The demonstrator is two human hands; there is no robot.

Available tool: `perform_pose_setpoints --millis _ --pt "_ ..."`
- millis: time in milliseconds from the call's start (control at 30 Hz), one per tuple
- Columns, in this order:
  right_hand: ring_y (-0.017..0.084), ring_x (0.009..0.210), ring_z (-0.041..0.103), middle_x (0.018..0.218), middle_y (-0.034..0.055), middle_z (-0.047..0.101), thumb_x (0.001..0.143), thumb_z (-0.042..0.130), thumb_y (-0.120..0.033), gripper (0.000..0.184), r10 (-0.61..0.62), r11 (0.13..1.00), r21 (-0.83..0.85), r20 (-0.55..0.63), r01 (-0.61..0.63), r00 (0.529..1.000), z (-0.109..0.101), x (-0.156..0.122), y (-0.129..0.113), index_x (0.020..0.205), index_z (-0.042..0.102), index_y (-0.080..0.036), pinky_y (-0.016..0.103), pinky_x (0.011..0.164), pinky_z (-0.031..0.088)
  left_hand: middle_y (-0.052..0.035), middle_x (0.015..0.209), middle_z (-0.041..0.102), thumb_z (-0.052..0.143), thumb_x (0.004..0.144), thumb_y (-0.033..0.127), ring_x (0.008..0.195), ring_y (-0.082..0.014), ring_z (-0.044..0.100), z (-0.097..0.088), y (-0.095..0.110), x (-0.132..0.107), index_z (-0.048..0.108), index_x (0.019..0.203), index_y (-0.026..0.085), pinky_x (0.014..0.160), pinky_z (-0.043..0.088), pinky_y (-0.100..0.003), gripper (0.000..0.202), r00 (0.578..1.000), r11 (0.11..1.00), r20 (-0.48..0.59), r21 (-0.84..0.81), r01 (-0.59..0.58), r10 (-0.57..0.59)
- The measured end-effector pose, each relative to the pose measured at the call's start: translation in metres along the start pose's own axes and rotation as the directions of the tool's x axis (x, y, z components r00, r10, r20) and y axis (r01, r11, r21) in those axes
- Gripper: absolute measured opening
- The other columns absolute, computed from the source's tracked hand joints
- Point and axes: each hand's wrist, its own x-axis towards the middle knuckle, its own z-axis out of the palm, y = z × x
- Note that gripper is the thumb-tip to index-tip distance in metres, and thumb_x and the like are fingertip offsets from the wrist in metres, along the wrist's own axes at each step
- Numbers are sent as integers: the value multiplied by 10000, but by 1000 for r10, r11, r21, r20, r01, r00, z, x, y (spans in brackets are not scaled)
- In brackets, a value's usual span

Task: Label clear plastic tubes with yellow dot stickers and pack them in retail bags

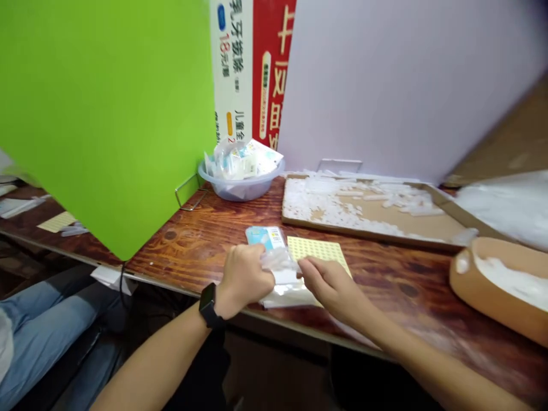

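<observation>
My left hand (247, 275), with a dark watch on its wrist, is closed around a bundle of clear plastic pieces (278, 259). At the right end of that bundle, my right hand (327, 281) has its thumb and fingers pinched together. What exactly the right fingertips hold is blurred. Behind the left hand lies a blue and white printed packet (266, 236). A yellow sheet of small round stickers (317, 250) is partly covered by my right hand. Under both hands, clear plastic bags (291, 295) lie near the table's front edge.
A shallow cardboard tray (368, 230) holds many translucent plastic pieces. Left of it stands a bowl (242, 189) of filled bags. An orange-tan container (492, 291) sits at right. Green (107, 114) and pale (385, 85) boards stand upright. A seated person's jeans (55, 325) show at left.
</observation>
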Motion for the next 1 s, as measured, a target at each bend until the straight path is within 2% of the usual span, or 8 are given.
perform_pose_setpoints --millis 67,133,300,500,633,733,867,1000 --pt "135 480 436 497 -8 431 955 285 -516 508 73 996 57 24 -74 997 -2 0 1 586 439 -202 252 445 335 -79 633 613 491 594 187 624 -223 561 1 2 2 479 602 196 581 290 -328 18 999 999 -39 26 -32 33" --pt "134 535 456 575 -6 469 963 297 -487 439 82 994 63 47 -85 996 -7 -1 3 670 450 -198 246 477 366 -51 585 559 488 588 189 588 -205 518 2 3 5 426 585 205 572 270 -323 64 999 999 -30 12 -36 37" --pt "161 712 558 826 53 602 941 419 -344 180 -108 991 -73 28 110 994 -18 -6 10 937 491 -180 281 623 466 11 537 411 490 555 168 527 -140 360 4 2 8 361 568 204 549 231 -291 134 998 994 57 -111 24 -18" --pt "119 534 578 641 -8 610 937 495 -269 100 -266 962 -90 -130 256 955 -10 -12 19 971 523 -179 237 553 460 34 522 351 493 522 174 524 -111 305 6 4 8 358 531 194 508 204 -274 137 982 928 130 -330 172 -136" --pt "168 687 652 852 81 689 948 467 -276 172 -483 840 -329 -91 432 871 -11 -10 23 1064 524 -163 276 617 500 42 505 366 499 480 155 499 -95 317 7 4 11 399 499 178 459 204 -256 105 931 811 285 -473 344 -228" --pt "198 739 665 898 113 695 942 466 -251 196 -559 741 -458 -16 491 829 -14 -7 26 1102 499 -142 300 648 513 45 486 356 488 458 135 485 -87 310 6 2 12 382 472 176 433 193 -249 114 908 760 346 -516 395 -236" --pt "201 696 651 800 84 694 933 476 -221 115 -621 644 -552 28 530 784 -16 -5 28 1016 525 -158 296 623 485 42 482 364 474 465 128 478 -86 317 3 1 13 392 466 172 430 186 -249 92 908 808 364 -460 369 -208" --pt "181 633 617 755 74 675 938 458 -242 124 -611 642 -548 57 536 790 -14 -6 29 978 537 -155 278 572 429 42 493 353 470 479 126 477 -85 307 2 0 11 365 478 178 442 186 -259 117 919 845 367 -437 307 -144"
